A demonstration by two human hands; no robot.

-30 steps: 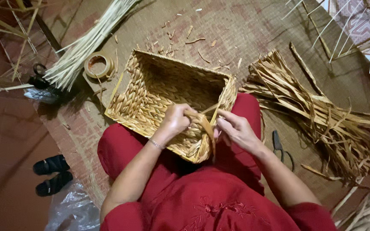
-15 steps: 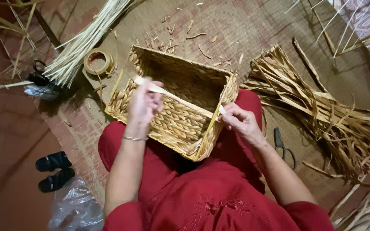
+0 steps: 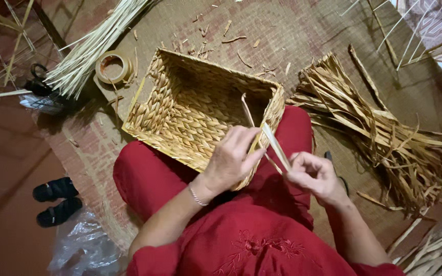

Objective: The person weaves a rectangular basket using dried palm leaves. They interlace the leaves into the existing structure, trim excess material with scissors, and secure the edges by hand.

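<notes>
A: Woven straw everywhere! The big floor mat (image 3: 303,30) fills the view, and at three o'clock sprawls a heap of dried flat fibres (image 3: 384,138).

B: And the star, the rectangular woven basket (image 3: 195,112), sits dead centre, its near edge resting on the person's red-clad lap (image 3: 149,179), open side up, tilted towards us.

A: At eleven o'clock, a bundle of pale thin reeds (image 3: 93,46), with a tape roll (image 3: 112,66) just beside its lower end.

B: Down at eight o'clock, a pair of black sandals (image 3: 57,199) on the reddish floor, crumpled clear plastic (image 3: 85,250) below them.

A: Now the hands! The left hand (image 3: 231,161) is draped over the basket's near right rim, fingers curled on it.

B: The right hand (image 3: 315,176), at four o'clock from the basket, pinches a pale fibre strip (image 3: 274,145) that runs up towards the rim. The hands are close but not touching.

A: Dark scissor handles (image 3: 329,155) peek out just behind that right hand.
</notes>
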